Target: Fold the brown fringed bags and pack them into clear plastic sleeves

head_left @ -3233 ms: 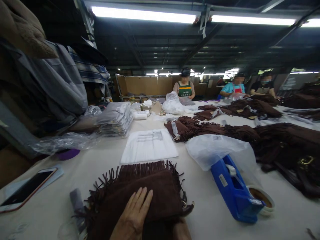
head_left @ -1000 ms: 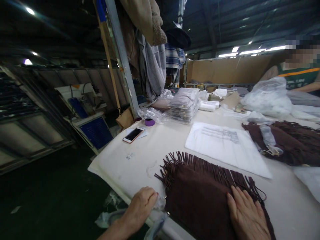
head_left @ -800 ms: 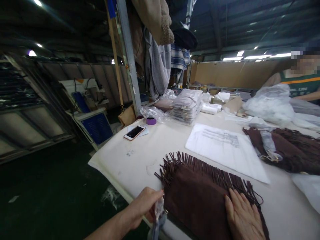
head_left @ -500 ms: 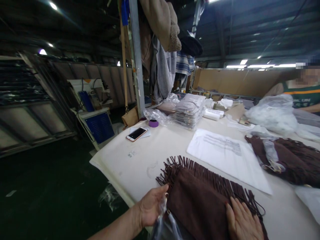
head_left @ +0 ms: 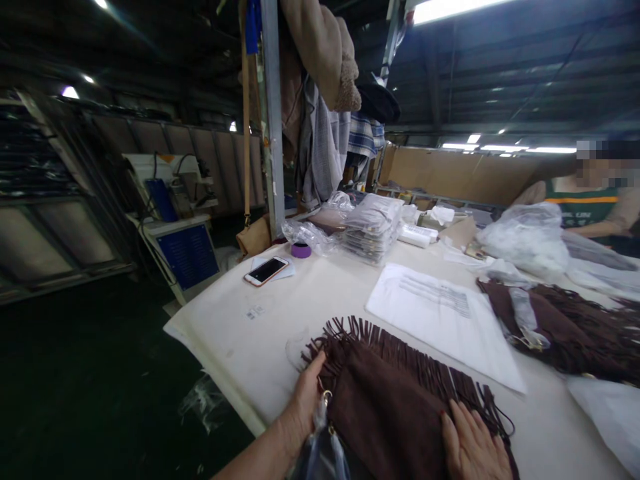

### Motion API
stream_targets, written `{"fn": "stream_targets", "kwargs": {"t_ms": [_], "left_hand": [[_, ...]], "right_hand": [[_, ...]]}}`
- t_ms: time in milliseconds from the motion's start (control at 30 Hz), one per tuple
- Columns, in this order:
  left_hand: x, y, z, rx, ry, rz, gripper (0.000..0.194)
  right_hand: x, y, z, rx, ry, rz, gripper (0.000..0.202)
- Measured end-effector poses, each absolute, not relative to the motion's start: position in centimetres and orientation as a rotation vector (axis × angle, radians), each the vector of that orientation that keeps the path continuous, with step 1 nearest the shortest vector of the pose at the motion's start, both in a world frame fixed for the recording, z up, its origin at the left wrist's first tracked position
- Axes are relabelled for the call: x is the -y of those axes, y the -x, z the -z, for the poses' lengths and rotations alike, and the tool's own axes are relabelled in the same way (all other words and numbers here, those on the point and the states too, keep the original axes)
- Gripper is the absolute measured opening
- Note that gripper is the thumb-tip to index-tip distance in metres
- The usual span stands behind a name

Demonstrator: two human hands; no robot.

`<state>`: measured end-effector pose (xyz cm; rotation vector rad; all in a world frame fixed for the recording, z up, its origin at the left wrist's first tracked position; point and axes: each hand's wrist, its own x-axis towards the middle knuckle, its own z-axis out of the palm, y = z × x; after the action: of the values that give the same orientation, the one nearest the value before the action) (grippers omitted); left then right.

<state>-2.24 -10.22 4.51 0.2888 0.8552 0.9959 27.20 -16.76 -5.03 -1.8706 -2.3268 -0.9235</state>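
Note:
A dark brown fringed bag (head_left: 385, 407) lies on the pale worktable (head_left: 215, 320), its strips of fringe fanned along the far edge. Its left side is held by my left hand (head_left: 304, 400), thumb near the fringe and the other fingers mostly hidden. Beside that hand a metal ring and clasp show, with hardware wrapped in clear plastic (head_left: 325, 450). My right hand (head_left: 473, 440) rests flat on the bag's right part, fingers stretched toward the fringe. Just beyond the bag lies a white printed sheet or pouch (head_left: 440, 320).
A phone (head_left: 267, 271), a purple tape roll (head_left: 301, 250) and a stack of plastic-wrapped packets (head_left: 373, 227) stand farther back. More brown fringed pieces (head_left: 565, 320) lie at right. Across the table is a co-worker (head_left: 590, 207) behind clear plastic bags (head_left: 525, 237). Clothes hang by a metal post (head_left: 273, 120).
My left thumb has moved up along the bag's left edge toward the fringe. My right hand stays flat on the bag. The view has shifted slightly.

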Motion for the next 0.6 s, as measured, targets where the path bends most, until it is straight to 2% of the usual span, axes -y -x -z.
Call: {"fn": "stream_targets", "kwargs": {"t_ms": [67, 233, 300, 400, 500, 600], "left_hand": [[11.0, 2.7, -5.2, -0.852, -0.182, -0.992, 0.043], [11.9, 6.0, -5.8, -1.29, -0.388, -1.4, 0.025], [11.7, 8.0, -5.9, -1.45, -0.487, -1.431, 0.024], [11.4, 10.2, -6.4, -1.67, -0.601, -1.415, 0.035], [11.6, 9.4, -7.2, -1.828, -1.141, -1.445, 0.047], [11.5, 6.1, -7.1, -1.416, -1.957, -1.014, 0.045]], "right_hand": [[16.8, -27.0, 4.8, 2.324, 1.889, 0.904, 0.044], [17.1, -26.5, 4.4, 2.309, 1.835, 0.951, 0.044], [17.1, -26.5, 4.5, 2.297, 1.843, 0.938, 0.044], [17.1, -26.6, 4.8, 2.289, 1.867, 0.879, 0.044], [17.0, -26.7, 4.8, 2.297, 1.873, 0.843, 0.044], [17.1, -26.4, 4.3, 2.293, 1.919, 0.804, 0.044]]}}
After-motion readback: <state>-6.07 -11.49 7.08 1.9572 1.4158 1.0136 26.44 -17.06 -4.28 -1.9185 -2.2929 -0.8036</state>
